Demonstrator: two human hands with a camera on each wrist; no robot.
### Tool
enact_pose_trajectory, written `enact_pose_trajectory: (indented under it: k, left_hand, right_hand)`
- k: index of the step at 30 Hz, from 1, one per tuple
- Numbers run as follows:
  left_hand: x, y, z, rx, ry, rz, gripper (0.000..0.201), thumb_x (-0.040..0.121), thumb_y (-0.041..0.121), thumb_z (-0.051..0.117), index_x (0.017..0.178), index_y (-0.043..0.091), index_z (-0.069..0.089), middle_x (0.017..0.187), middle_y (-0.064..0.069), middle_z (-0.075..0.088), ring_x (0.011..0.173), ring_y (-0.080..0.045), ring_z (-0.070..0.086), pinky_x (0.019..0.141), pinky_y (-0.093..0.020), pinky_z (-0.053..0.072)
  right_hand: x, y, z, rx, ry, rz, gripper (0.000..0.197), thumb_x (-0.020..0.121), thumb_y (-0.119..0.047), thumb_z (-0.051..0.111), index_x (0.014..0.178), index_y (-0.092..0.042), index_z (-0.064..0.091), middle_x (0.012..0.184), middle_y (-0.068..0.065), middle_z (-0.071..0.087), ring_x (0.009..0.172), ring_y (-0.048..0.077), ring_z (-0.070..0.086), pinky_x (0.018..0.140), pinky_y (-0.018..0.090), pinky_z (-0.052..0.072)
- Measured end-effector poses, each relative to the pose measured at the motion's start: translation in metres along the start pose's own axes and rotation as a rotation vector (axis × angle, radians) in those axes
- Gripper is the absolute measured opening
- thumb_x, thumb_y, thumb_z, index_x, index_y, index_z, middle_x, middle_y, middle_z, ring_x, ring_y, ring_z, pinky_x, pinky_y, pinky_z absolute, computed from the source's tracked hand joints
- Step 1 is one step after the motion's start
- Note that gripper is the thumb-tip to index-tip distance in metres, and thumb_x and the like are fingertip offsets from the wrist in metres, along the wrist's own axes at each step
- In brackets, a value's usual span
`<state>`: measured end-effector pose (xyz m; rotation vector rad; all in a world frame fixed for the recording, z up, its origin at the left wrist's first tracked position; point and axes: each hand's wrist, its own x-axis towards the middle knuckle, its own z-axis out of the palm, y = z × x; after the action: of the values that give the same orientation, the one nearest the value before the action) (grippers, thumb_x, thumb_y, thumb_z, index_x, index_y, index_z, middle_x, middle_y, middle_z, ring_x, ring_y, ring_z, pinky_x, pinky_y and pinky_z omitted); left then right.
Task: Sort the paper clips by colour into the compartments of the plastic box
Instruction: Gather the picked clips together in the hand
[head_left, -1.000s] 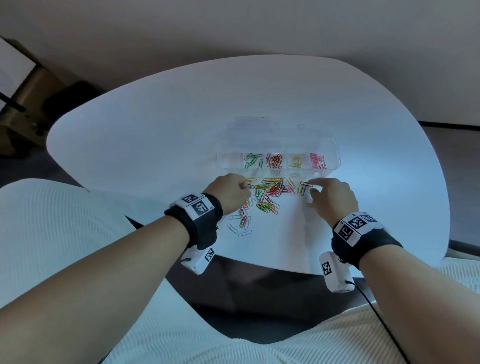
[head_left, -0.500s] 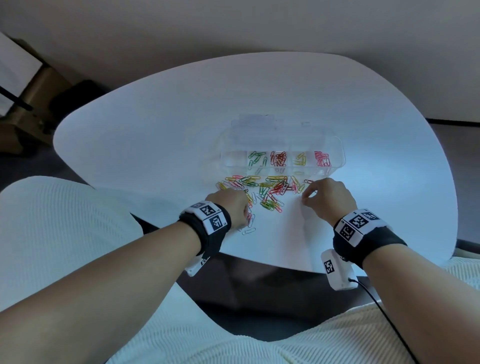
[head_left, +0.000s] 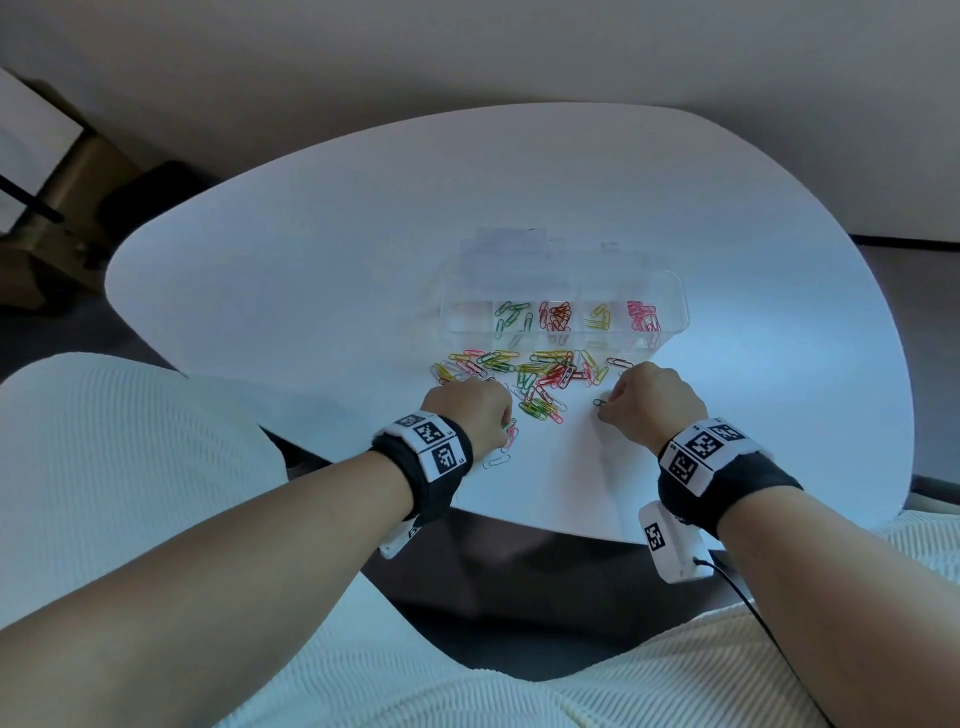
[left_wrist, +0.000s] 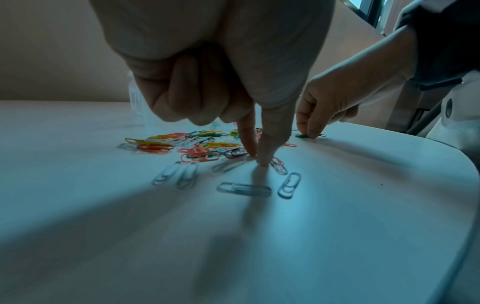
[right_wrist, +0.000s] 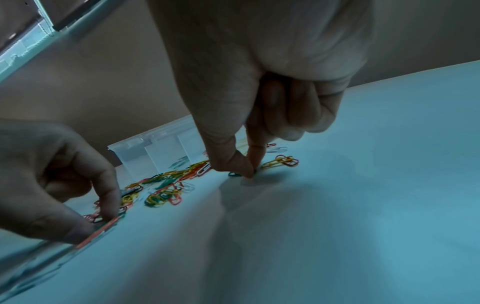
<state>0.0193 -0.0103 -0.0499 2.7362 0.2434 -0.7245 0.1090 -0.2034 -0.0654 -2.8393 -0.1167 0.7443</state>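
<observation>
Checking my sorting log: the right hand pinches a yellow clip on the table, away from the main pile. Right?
Not quite. The clip pinched by the right hand is green, not yellow, as the right wrist view shows. It does lie on the table, apart from the pile.

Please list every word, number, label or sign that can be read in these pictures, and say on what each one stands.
No readable words or numbers.
Left wristband: black-and-white square code markers; tiny letters beside them, too small to read.
Right wristband: the same kind of markers, tiny print unreadable.
White wrist device: one code marker, no text.
Plastic box: no legible label.
</observation>
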Motion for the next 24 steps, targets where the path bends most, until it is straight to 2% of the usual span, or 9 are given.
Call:
enact_pose_trajectory:
  k: [3, 9, 12, 14, 17, 19, 22, 24]
  left_hand:
    - [0.0, 0.001, 0.001, -0.044, -0.015, -0.032, 0.014, 0.083, 0.028, 0.063, 0.097, 0.025, 0.067, 0.098, 0.007, 0.067, 0.091, -0.02, 0.062, 0.078, -0.03, 0.048]
    - [0.001, -0.002, -0.003, -0.12, -0.033, -0.042, 0.006, 0.083, 0.022, 0.059, 0.084, 0.024, 0.065, 0.092, 0.006, 0.067, 0.086, -0.02, 0.062, 0.075, -0.031, 0.052]
    - [0.001, -0.008, -0.014, -0.253, -0.026, -0.041, 0.006, 0.083, 0.026, 0.053, 0.078, 0.022, 0.054, 0.085, 0.003, 0.063, 0.076, -0.019, 0.057, 0.069, -0.031, 0.047]
    - [0.003, -0.012, -0.022, -0.362, 0.003, -0.023, 0.013, 0.084, 0.023, 0.047, 0.072, 0.018, 0.045, 0.074, -0.002, 0.055, 0.066, -0.02, 0.046, 0.06, -0.03, 0.037]
    - [0.001, -0.012, -0.035, -0.681, 0.024, -0.005, 0.026, 0.088, 0.011, 0.04, 0.063, 0.017, 0.035, 0.06, -0.003, 0.037, 0.052, -0.018, 0.031, 0.052, -0.028, 0.025]
    - [-0.002, -0.009, -0.042, -0.993, -0.018, -0.018, 0.031, 0.088, 0.003, 0.032, 0.06, 0.018, 0.032, 0.053, -0.001, 0.029, 0.045, -0.014, 0.02, 0.046, -0.024, 0.018]
    - [-0.007, 0.0, -0.05, -1.412, -0.062, -0.024, 0.027, 0.075, -0.006, 0.023, 0.065, 0.018, 0.03, 0.05, -0.003, 0.02, 0.047, -0.011, 0.01, 0.048, -0.025, 0.01]
    - [-0.009, 0.005, -0.056, -1.592, -0.075, -0.025, 0.028, 0.067, -0.008, 0.02, 0.071, 0.014, 0.036, 0.051, -0.003, 0.022, 0.047, -0.011, 0.011, 0.05, -0.026, 0.011]
  right_hand:
    - [0.0, 0.001, 0.002, 0.007, -0.022, 0.01, 0.023, 0.079, -0.034, 0.066, 0.087, -0.013, 0.065, 0.083, 0.006, 0.066, 0.071, 0.025, 0.064, 0.06, 0.026, 0.048]
    - [-0.003, -0.002, 0.001, -0.004, -0.039, 0.001, 0.021, 0.081, -0.03, 0.062, 0.08, -0.01, 0.061, 0.073, 0.004, 0.061, 0.061, 0.02, 0.058, 0.051, 0.022, 0.037]
    - [-0.008, -0.002, 0.0, -0.005, -0.037, -0.006, 0.019, 0.081, -0.028, 0.054, 0.072, -0.011, 0.055, 0.071, 0.004, 0.059, 0.059, 0.02, 0.055, 0.052, 0.024, 0.038]
    - [-0.008, -0.002, -0.003, 0.051, -0.04, -0.013, 0.022, 0.082, -0.027, 0.048, 0.068, -0.01, 0.051, 0.071, 0.007, 0.058, 0.061, 0.023, 0.054, 0.054, 0.026, 0.037]
    - [-0.006, -0.005, -0.012, 0.373, -0.089, -0.018, 0.027, 0.086, -0.024, 0.04, 0.063, -0.01, 0.042, 0.065, 0.006, 0.05, 0.062, 0.026, 0.044, 0.055, 0.031, 0.031]
    - [-0.008, -0.009, -0.018, 0.677, -0.168, 0.011, 0.024, 0.084, -0.021, 0.039, 0.061, -0.015, 0.035, 0.057, 0.002, 0.035, 0.052, 0.02, 0.028, 0.051, 0.028, 0.023]
    - [-0.016, -0.015, -0.024, 1.098, -0.382, 0.044, 0.029, 0.081, -0.019, 0.035, 0.057, -0.023, 0.02, 0.058, 0.0, 0.015, 0.051, 0.015, 0.008, 0.046, 0.024, 0.009]
    - [-0.021, -0.02, -0.029, 1.277, -0.522, 0.027, 0.028, 0.081, -0.018, 0.032, 0.056, -0.021, 0.021, 0.055, 0.0, 0.016, 0.048, 0.014, 0.008, 0.045, 0.024, 0.007]
